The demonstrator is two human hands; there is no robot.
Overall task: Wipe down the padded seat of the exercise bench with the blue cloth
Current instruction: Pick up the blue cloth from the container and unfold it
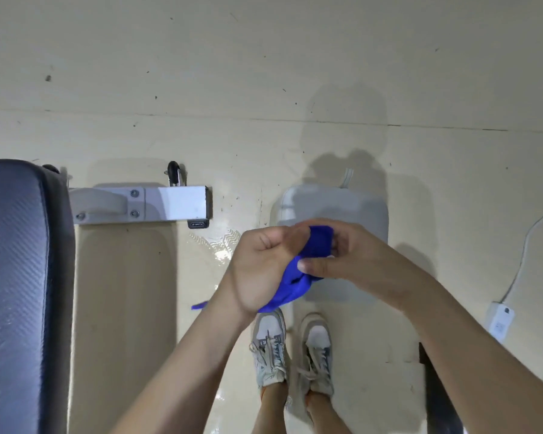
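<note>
While you stand on the cream floor (264,73) looking straight down, both of your hands meet in front of you, above your shoes (268,346). Your left hand (257,261) is curled into a loose fist with the blue cloth (295,283) bunched against its palm side. Your right hand (348,255) pinches the upper part of the cloth: the thumb presses on the fabric from the near side, and the fingers wrap over the top edge.

The cloth is crumpled, not spread flat. Its long axis runs diagonally, from the folded end between your fingertips at upper right down to a thin loose tail at lower left (the tail pokes out past your left wrist). The cloth hangs in the air and touches nothing but your hands.

The padded seat (16,292) lies at the far left edge of the view, well apart from the cloth. It is dark, with a textured surface, and its long axis runs from the top of the view toward the bottom. A pale metal foot bar (170,202) of the bench frame extends from under the seat toward the right, with a small black wheel (173,170) just beyond it. A grey pad (336,208) lies on the floor below your hands. At the right edge, a white adapter (500,319) with a cable rests on the floor.
</note>
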